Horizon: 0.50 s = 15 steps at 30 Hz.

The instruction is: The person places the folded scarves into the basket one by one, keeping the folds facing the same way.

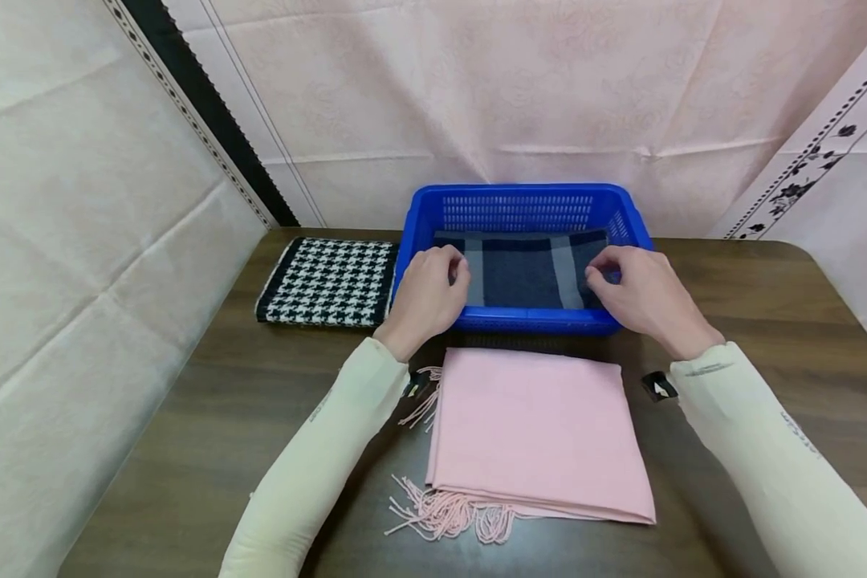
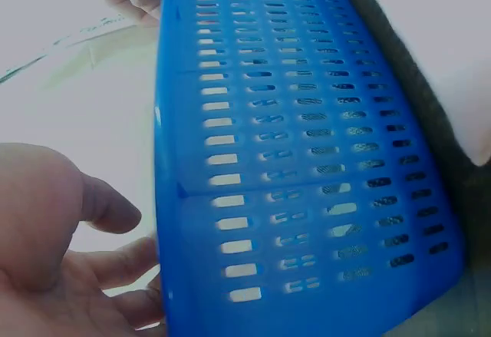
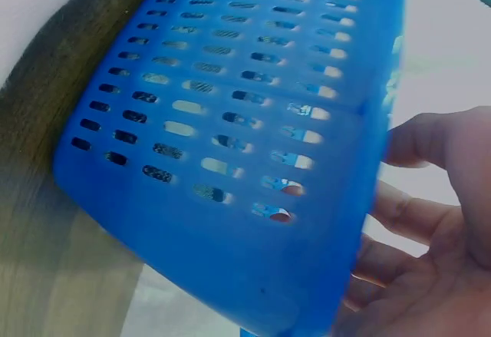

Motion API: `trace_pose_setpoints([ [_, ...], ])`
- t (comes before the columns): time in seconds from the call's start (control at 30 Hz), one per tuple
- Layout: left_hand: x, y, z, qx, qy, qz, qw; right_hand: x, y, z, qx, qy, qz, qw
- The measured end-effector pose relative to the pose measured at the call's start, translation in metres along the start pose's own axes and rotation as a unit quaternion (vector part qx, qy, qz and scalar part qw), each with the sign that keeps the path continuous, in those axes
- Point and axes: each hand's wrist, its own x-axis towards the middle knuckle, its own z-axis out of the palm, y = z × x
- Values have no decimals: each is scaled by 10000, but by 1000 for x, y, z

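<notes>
Inside a blue plastic basket (image 1: 531,319) lies a folded dark scarf (image 1: 523,277) with grey stripes. My left hand (image 1: 429,293) is over the basket's near left corner, fingers loosely bent by the scarf's left edge. Over the right corner, my right hand (image 1: 639,293) has its thumb and fingers bent close to the scarf's right edge. In the left wrist view a gap shows between thumb and fingers, with the fingertips partly behind the rim. The right wrist view also shows thumb and fingers apart, their tips hidden by the basket wall (image 3: 253,252).
A folded pink scarf (image 1: 535,433) with fringe lies on the brown table (image 1: 311,449) in front of the basket. Left of the basket is a folded black-and-white houndstooth scarf (image 1: 328,281). Pale cloth (image 1: 549,88) hangs behind the table.
</notes>
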Motion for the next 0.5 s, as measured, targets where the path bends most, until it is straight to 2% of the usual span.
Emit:
trace_pose_setpoints([
  [0.5,-20,-2,-7,-139,73,199,9997,-19,-1,1,157,234,-38,9996],
])
